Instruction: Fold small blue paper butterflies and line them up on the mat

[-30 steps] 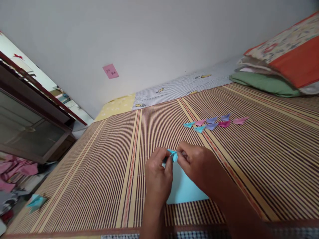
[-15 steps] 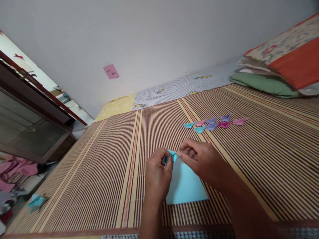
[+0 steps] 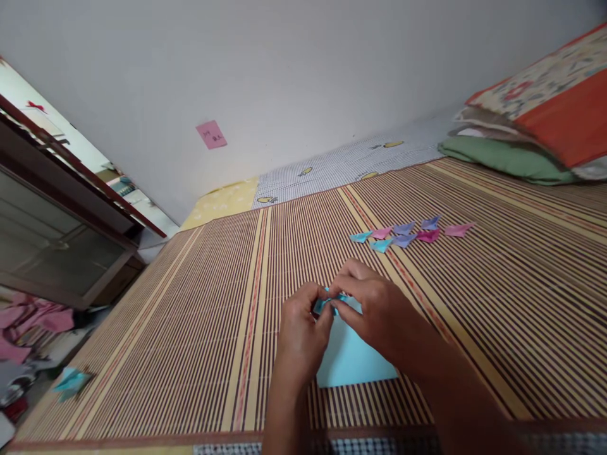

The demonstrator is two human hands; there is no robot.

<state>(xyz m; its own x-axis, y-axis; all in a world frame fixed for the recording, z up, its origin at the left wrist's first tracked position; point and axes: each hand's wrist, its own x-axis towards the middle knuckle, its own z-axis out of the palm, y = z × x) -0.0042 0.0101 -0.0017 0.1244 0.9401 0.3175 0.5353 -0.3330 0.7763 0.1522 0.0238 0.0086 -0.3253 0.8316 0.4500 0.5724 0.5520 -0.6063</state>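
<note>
Between the fingertips of both hands is a small piece of folded light-blue paper (image 3: 320,306), largely covered by the fingers. My left hand (image 3: 303,328) pinches it from the left, thumb and forefinger closed. From the right, my right hand (image 3: 374,303) pinches the same piece, its fingertips touching or almost touching those of the left. Beneath them a flat light-blue paper sheet (image 3: 355,360) lies on the striped mat (image 3: 213,328). Beyond the hands, several small folded papers in blue, pink, purple and magenta, among them a pink folded paper (image 3: 458,230), lie in two rows.
A crumpled light-blue paper (image 3: 71,383) lies at the mat's left edge. Folded bedding (image 3: 516,158) is stacked at the far right by the wall. A pink note (image 3: 211,134) sticks to the wall. At the left stands a glass-panelled cabinet (image 3: 57,246).
My right hand has shifted slightly left, and its thumb and forefinger now close over the folded paper near the left fingertips. The left hand stays nearly in place.
</note>
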